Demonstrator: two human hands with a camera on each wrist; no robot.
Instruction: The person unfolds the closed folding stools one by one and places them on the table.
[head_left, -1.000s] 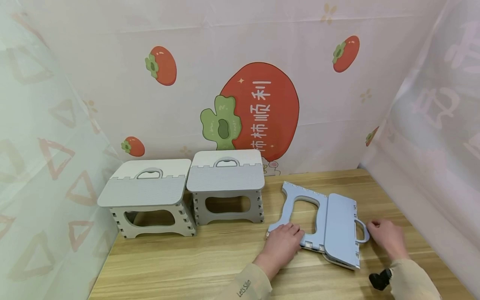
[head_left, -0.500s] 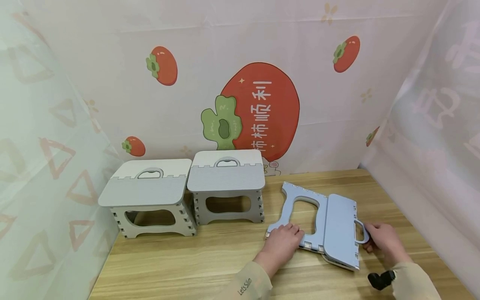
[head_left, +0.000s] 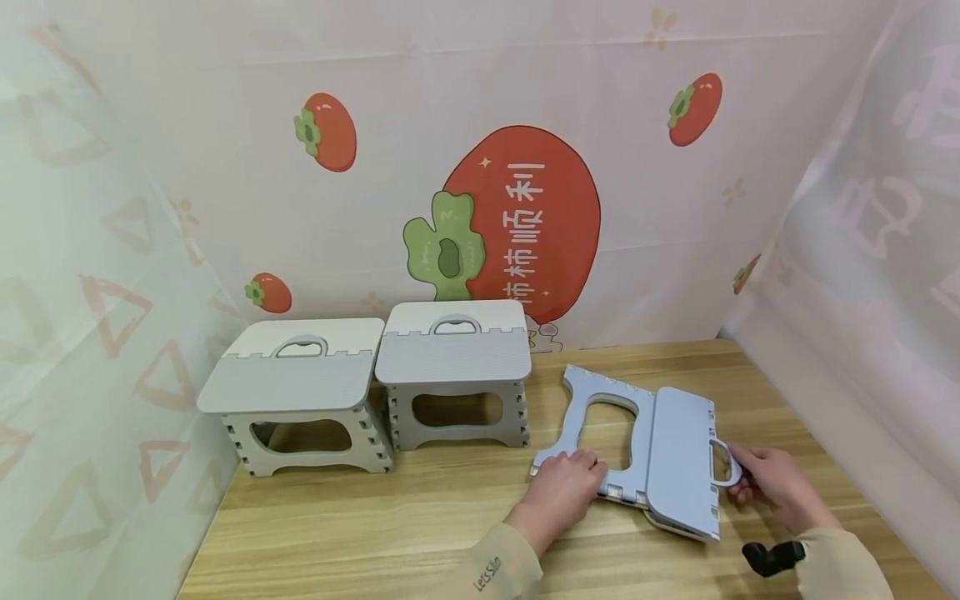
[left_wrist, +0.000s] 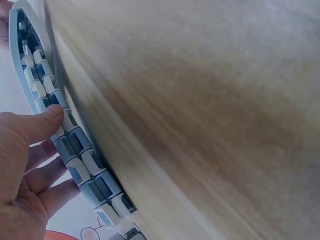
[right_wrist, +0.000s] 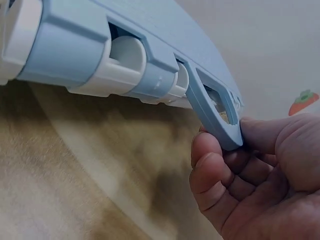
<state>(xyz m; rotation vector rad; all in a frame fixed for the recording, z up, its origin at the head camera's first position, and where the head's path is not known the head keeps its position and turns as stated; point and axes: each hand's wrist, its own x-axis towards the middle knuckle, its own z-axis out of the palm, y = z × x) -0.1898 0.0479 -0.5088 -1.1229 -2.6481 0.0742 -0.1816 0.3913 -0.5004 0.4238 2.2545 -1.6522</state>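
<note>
A blue folding stool (head_left: pixel 681 467) lies folded flat on the table at the right, its handle pointing right. On its near left leg part, my left hand (head_left: pixel 564 485) grips the edge. The left wrist view shows the thumb (left_wrist: pixel 47 122) on the jointed blue-and-white edge (left_wrist: pixel 82 155) and the fingers over the panel's other side. My right hand (head_left: pixel 776 485) pinches the blue carry handle (right_wrist: pixel 212 112) between thumb and curled fingers, as the right wrist view shows. Part of the stool's near edge is hidden behind the left hand.
Two grey-and-white folding stools stand unfolded side by side: one at the left (head_left: pixel 292 387), the other (head_left: pixel 452 358) near the middle back. The wooden table (head_left: pixel 360 533) is bounded by a printed cloth backdrop (head_left: pixel 637 292) behind and hanging sheets at both sides.
My right hand has moved in from beside the handle and taken hold of it. The left hand and the blue stool have stayed nearly still.
</note>
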